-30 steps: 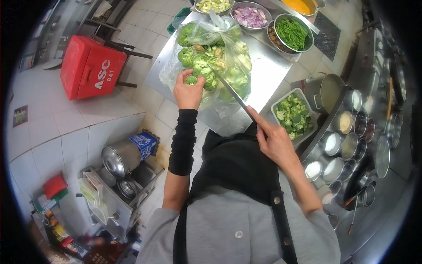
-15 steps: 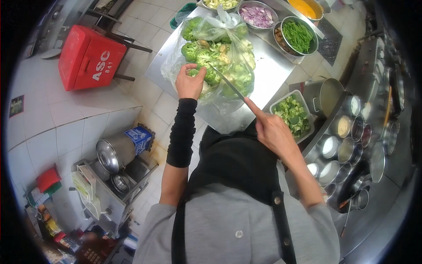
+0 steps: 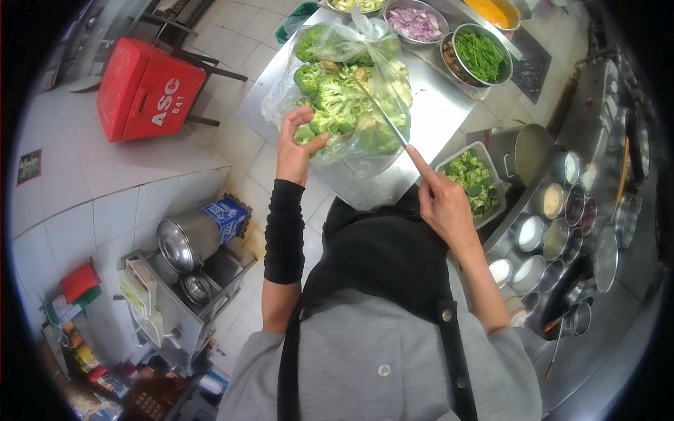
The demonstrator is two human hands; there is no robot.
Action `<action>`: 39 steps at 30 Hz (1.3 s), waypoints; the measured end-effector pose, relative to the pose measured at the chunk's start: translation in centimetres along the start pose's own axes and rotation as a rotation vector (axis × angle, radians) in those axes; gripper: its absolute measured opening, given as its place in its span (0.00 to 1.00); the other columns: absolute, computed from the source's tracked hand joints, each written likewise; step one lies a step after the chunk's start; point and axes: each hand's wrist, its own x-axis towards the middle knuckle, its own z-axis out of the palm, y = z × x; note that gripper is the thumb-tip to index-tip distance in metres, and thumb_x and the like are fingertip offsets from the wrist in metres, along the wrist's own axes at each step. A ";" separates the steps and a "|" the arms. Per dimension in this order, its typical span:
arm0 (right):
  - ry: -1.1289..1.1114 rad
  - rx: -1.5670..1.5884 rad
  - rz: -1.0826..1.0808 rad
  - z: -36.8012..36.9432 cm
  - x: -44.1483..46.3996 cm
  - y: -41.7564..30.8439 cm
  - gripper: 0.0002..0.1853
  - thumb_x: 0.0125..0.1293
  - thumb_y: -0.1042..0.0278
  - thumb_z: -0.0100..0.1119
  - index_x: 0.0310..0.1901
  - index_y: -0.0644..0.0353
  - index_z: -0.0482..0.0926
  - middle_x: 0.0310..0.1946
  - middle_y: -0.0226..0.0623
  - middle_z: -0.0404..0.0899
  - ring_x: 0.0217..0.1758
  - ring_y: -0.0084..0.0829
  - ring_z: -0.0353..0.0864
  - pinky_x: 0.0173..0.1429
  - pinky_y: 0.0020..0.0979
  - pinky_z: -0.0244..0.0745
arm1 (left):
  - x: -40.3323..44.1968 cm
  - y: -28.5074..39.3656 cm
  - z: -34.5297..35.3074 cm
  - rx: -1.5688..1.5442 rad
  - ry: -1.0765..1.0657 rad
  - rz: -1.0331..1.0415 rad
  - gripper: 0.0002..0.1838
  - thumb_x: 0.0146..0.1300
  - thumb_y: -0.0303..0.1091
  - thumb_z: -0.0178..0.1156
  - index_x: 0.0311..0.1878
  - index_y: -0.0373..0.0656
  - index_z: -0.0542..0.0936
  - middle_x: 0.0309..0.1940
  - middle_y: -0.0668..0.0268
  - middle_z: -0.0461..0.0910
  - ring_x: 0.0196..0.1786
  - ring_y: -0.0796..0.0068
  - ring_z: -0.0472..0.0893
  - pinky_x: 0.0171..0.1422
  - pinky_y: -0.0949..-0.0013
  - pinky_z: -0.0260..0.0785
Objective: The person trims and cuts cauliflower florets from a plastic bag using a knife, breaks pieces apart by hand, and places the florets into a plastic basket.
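as r hand [image 3: 448, 210] holds knife [image 3: 384, 115], l hand [image 3: 295, 145] by broccoli [image 3: 339, 99], table edge [image 3: 442, 119] exposed

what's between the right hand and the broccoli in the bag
In the head view, the knife blade runs from the right hand toward the broccoli, crossing part of the clear bag.

Right fingers [image 3: 423, 166] hold a knife [image 3: 383, 112] over broccoli [image 3: 337, 99].

handle of the knife [image 3: 383, 114] hidden inside the right hand [image 3: 447, 210], broccoli [image 3: 379, 133] under the plastic bag [image 3: 364, 31] seen only dimly, bowl of pale pieces [image 3: 357, 12] cut by the top edge, brown pieces [image 3: 453, 62] partly covered by the bowl of green beans [image 3: 500, 78], things at lower left [image 3: 90, 358] too blurred to tell
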 end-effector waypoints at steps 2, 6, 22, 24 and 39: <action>0.003 0.021 -0.003 0.0 -0.1 0.2 0.44 0.70 0.79 0.59 0.85 0.31 0.67 0.29 0.50 0.81 0.29 0.53 0.84 0.41 0.53 0.82 | 0.5 -2.4 -0.9 0.171 -0.101 -0.030 0.30 0.64 0.22 0.75 0.68 0.46 0.76 0.64 0.59 0.80 0.63 0.65 0.80 0.57 0.64 0.81; 0.017 0.076 0.005 -0.1 -0.1 0.1 0.43 0.70 0.80 0.59 0.85 0.32 0.67 0.29 0.49 0.82 0.30 0.53 0.84 0.41 0.52 0.81 | 0.4 -3.8 -1.2 0.330 -0.164 0.075 0.30 0.64 0.26 0.77 0.68 0.46 0.78 0.67 0.57 0.79 0.66 0.64 0.81 0.58 0.65 0.81; 0.521 0.056 -0.305 -5.4 -4.1 -4.9 0.47 0.57 0.84 0.66 0.81 0.40 0.77 0.26 0.29 0.74 0.25 0.30 0.78 0.31 0.36 0.79 | -5.6 -4.4 19.5 0.083 -0.950 -0.551 0.23 0.80 0.28 0.62 0.76 0.46 0.77 0.63 0.61 0.82 0.59 0.68 0.86 0.62 0.61 0.84; 0.535 0.055 -0.307 -5.4 -4.7 -5.3 0.46 0.57 0.84 0.66 0.80 0.40 0.78 0.26 0.28 0.73 0.24 0.29 0.77 0.30 0.35 0.78 | -5.9 -7.6 23.9 0.118 -0.959 -0.660 0.27 0.81 0.32 0.62 0.80 0.49 0.73 0.67 0.57 0.79 0.63 0.60 0.84 0.68 0.54 0.80; 0.465 0.172 -0.215 -2.5 -6.7 -3.3 0.45 0.69 0.74 0.64 0.87 0.33 0.66 0.28 0.37 0.73 0.24 0.40 0.80 0.27 0.41 0.77 | -5.2 -3.3 13.4 0.164 -1.180 -0.450 0.37 0.82 0.42 0.62 0.87 0.42 0.63 0.81 0.50 0.70 0.81 0.60 0.72 0.79 0.57 0.71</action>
